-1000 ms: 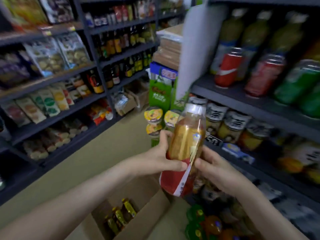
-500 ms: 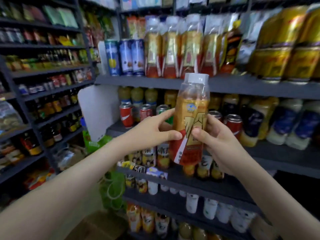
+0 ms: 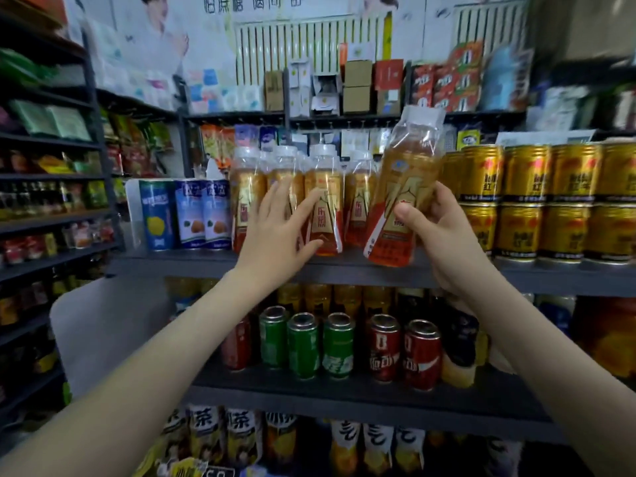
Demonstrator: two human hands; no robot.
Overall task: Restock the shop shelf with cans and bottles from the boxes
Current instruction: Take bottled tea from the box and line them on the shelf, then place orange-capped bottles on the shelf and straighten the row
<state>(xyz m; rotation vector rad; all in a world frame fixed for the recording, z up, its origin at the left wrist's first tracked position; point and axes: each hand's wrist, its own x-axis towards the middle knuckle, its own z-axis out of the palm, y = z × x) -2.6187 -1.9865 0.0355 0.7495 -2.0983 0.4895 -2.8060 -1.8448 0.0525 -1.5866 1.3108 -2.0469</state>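
My right hand point(image 3: 444, 232) grips an amber tea bottle point(image 3: 406, 187) with a white cap and a red-and-gold label, tilted slightly, its base just above the front edge of the dark upper shelf point(image 3: 192, 266). To its left a row of matching bottles point(image 3: 325, 201) stands on that shelf. My left hand point(image 3: 278, 228) reaches out with straight fingers that touch the fronts of those standing bottles. A small gap shows between the row and the held bottle.
Gold cans point(image 3: 526, 201), stacked two high, fill the shelf to the right of the bottle. Blue cans point(image 3: 187, 213) stand at the left. Green and red cans point(image 3: 339, 346) sit on the shelf below. Cartons point(image 3: 358, 86) crowd the top shelf.
The view has risen from the box and lower shelves to the upper shelf. My left hand has let go of the bottle and moved to the standing row. My right hand carried the bottle up.
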